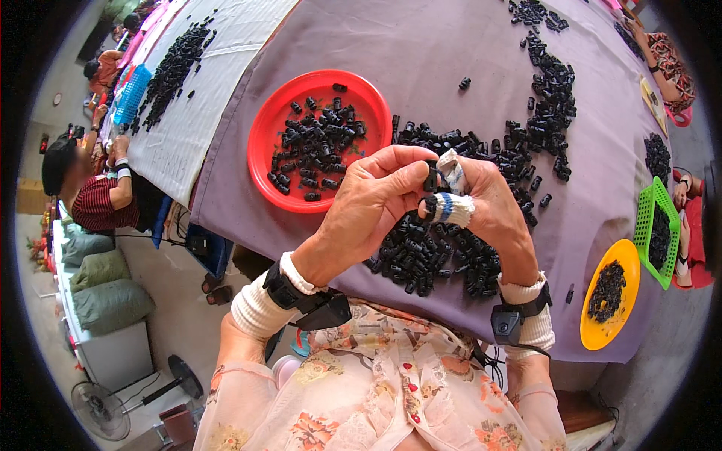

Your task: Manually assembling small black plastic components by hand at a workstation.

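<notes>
Above the table, my left hand [368, 197] pinches a small black cylindrical plastic part [431, 179] between thumb and forefinger. My right hand [492, 199] meets it there, its fingers closed against the same part; white cloth finger covers [451, 209] wrap its thumb and a finger and hide part of the grip. Beneath both hands spreads a heap of similar black parts [421, 252]. To the left of my hands, a round red tray [265, 161] holds many more of them. White knitted cuffs and black wrist devices are on both my forearms.
A yellow plate [629, 301] with small dark bits and a green basket [645, 225] stand at the right. More black parts [553, 98] trail toward the far side of the purple tablecloth [316, 37]. Other people work at the left and right. A fan [101, 410] stands lower left.
</notes>
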The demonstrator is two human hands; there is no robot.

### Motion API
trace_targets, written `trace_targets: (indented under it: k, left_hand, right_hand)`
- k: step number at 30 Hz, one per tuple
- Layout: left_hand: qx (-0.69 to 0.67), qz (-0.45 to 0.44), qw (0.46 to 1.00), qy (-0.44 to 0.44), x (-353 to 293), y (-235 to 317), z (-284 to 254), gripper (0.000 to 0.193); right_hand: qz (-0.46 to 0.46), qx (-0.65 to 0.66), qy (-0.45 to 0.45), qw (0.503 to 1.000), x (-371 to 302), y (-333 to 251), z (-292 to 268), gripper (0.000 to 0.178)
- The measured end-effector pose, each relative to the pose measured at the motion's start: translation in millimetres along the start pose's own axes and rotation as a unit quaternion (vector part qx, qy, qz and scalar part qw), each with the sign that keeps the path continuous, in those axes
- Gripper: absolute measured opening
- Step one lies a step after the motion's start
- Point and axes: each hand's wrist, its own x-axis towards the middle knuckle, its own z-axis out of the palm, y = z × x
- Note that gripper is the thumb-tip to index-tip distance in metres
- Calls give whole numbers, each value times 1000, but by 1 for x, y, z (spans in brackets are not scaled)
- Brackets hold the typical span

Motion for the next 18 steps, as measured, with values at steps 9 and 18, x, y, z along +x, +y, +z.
trace_targets:
  k: [9,18]
  left_hand:
    - [16,6,1000,4,0,-2,-2,20]
    - [14,0,1000,9,-1,-2,-2,19]
  right_hand:
    - [7,-65,-15,998,1,-4,-1,35]
    - [5,-77,-22,997,-1,-2,-1,35]
